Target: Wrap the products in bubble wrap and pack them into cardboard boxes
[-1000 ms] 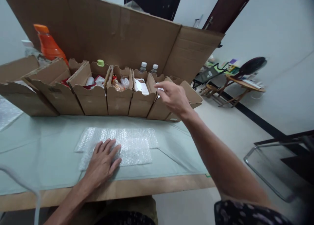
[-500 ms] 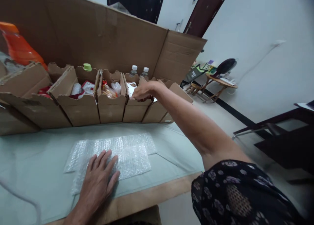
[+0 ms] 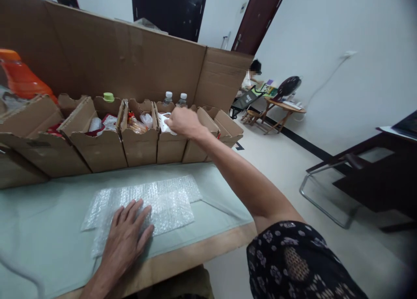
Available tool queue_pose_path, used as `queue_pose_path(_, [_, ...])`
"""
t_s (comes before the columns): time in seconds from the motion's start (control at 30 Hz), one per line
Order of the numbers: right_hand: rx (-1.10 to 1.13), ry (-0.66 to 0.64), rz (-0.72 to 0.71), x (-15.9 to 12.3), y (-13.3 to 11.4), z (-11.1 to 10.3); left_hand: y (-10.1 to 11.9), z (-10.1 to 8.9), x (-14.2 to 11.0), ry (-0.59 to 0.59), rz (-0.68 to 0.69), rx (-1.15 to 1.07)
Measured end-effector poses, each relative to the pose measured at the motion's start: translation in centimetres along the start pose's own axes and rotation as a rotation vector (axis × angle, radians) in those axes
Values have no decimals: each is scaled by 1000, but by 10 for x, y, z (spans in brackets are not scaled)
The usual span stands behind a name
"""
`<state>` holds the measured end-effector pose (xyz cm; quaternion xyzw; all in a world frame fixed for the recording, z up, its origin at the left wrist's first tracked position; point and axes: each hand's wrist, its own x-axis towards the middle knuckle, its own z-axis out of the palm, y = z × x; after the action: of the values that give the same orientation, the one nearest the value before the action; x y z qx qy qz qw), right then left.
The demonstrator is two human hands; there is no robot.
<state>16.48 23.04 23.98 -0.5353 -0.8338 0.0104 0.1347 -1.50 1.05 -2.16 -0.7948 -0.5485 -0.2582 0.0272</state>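
My left hand point(image 3: 127, 234) lies flat with its fingers spread on a sheet of bubble wrap point(image 3: 172, 210). Another bubble wrap piece point(image 3: 146, 188) shows just behind, partly overlapped. My right hand point(image 3: 184, 121) reaches over a cardboard bin point(image 3: 171, 149) in the row, its fingers curled together near the top. Against the fingertips is a white card-like piece point(image 3: 163, 121) with dark marks or holes. What the fingers grip is mostly hidden by the hand itself.
Neighbouring bins hold a clear packet of orange-brown items point(image 3: 137, 126) and a white roll point(image 3: 95, 124). An orange bottle point(image 3: 26, 77), a green cap point(image 3: 108, 97) and two white-capped bottles point(image 3: 182, 100) stand behind. A cardboard panel point(image 3: 130, 60) backs them. Another person point(image 3: 252, 75) sits far off.
The view has swung slightly to the right. My right hand has lifted a little at the bin, its fingers now more curled and beside the white piece. My left hand stays on the bubble wrap.
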Motion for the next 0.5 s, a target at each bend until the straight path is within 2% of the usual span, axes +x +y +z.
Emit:
queue_pose_path(0.1, [169,348,10,-46,-6,-34,-1,-2,2,26,9,-16])
queue_pose_path(0.17, [466,463,-32,-85,-7,-38,1,-8,5,103,-15,-74])
queue_pose_path(0.23, [837,405,-43,-125,-6,-22,8,-21,6,199,-82,-189])
queue_pose_path(0.3, [1195,261,28,-161,-7,11,19,-35,5,229,-232,-381])
queue_pose_path(0.4, [1614,67,241,-211,-21,72,39,-52,-2,189,-525,-860])
queue_pose_path(0.5, [1867,-156,392,-255,-47,120,57,-60,-8,134,-711,-1268])
